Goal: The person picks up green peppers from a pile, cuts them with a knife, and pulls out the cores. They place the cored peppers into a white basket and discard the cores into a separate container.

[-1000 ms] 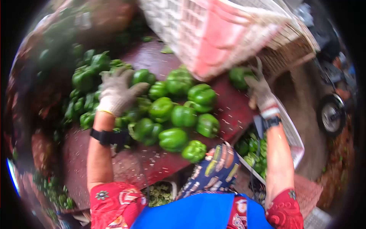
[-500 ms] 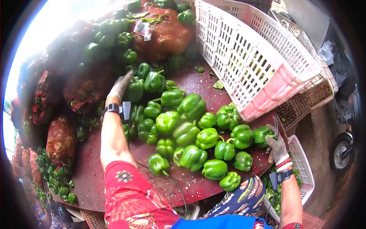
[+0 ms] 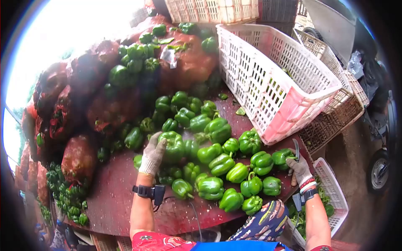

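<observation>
The left hand, in a pale knit glove, touches a large, glossy green bell pepper on the dark red tabletop, but haze obscures whether it grips it. The gloved right hand is closed around a thin, curved metal blade, its handle hidden, beside another green pepper at the table's edge. Glare washes out the upper left, and the right forearm partly covers a low white plastic crate.
</observation>
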Demonstrator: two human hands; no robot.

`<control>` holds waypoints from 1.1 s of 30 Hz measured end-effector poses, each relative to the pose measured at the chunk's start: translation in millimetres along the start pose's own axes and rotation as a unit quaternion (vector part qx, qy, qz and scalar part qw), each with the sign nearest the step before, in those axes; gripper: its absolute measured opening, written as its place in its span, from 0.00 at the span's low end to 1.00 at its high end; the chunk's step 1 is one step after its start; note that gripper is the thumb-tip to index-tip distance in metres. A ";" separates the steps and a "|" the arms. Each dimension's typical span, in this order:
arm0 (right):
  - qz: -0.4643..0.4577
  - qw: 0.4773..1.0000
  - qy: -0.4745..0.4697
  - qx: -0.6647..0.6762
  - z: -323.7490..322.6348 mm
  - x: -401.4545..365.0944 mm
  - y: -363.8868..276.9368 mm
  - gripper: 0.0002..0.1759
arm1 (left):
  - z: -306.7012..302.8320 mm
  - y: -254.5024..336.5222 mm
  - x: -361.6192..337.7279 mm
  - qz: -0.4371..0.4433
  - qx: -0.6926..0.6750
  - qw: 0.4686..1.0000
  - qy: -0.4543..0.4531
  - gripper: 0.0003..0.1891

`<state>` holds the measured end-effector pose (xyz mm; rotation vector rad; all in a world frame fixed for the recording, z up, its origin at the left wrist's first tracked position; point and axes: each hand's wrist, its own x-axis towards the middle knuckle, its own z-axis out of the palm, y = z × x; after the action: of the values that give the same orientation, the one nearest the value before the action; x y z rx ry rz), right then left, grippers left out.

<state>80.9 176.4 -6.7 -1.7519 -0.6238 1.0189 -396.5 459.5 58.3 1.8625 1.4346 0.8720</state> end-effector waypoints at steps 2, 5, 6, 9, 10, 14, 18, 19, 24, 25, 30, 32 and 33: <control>0.016 1.000 0.012 -0.013 0.8 1.7 2.8 0.32 | -8.1 -13.4 -15.5 0.083 0.134 0.981 0.116 0.21; -0.007 1.000 -0.005 0.007 -3.8 11.2 17.7 0.31 | -46.3 -19.5 -13.2 0.092 0.220 0.939 0.249 0.17; -0.007 1.000 0.003 0.003 -2.8 11.1 16.3 0.30 | -62.2 -44.0 1.9 0.043 0.281 0.918 0.277 0.24; 0.001 1.000 -0.018 -0.005 -4.1 8.4 9.6 0.29 | -87.5 -87.5 42.8 -0.151 0.088 0.970 0.166 0.44; -0.006 1.000 -0.006 -0.004 -2.1 7.8 10.9 0.30 | -80.2 -116.9 57.2 -0.130 0.063 0.978 0.151 0.44; 0.005 1.000 -0.014 -0.008 -6.5 10.8 10.8 0.32 | -65.6 -94.5 45.2 -0.143 0.132 0.981 0.010 0.45; 0.019 1.000 0.002 0.008 0.3 4.8 10.8 0.32 | -46.6 -67.4 -30.4 -0.118 0.152 0.975 -0.111 0.41; 0.020 1.000 0.009 0.018 1.1 6.4 8.5 0.33 | -41.9 -48.6 -45.1 -0.112 0.220 0.964 -0.103 0.41; 0.006 0.996 0.003 0.085 9.5 -2.3 -2.4 0.25 | -21.8 -28.9 -31.1 -0.089 0.208 0.967 0.119 0.32; 0.005 0.996 0.007 0.088 9.2 -2.3 -1.7 0.26 | -17.5 -24.1 -13.9 -0.064 0.154 0.981 0.094 0.32; 0.018 0.997 0.005 0.076 8.7 -1.0 -5.5 0.25 | 28.1 23.5 27.9 0.013 0.230 0.968 -0.101 0.29; 0.021 0.997 0.009 0.076 9.4 -3.3 -7.2 0.25 | 31.7 35.9 19.9 0.033 0.302 0.942 -0.144 0.30; 0.023 0.997 0.011 0.075 10.7 -5.0 -9.1 0.25 | 29.6 36.1 13.5 0.038 0.277 0.948 -0.151 0.30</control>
<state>69.5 181.3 1.6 -1.6498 -0.4821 1.0490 -349.9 462.5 71.5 2.3476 1.5162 0.1933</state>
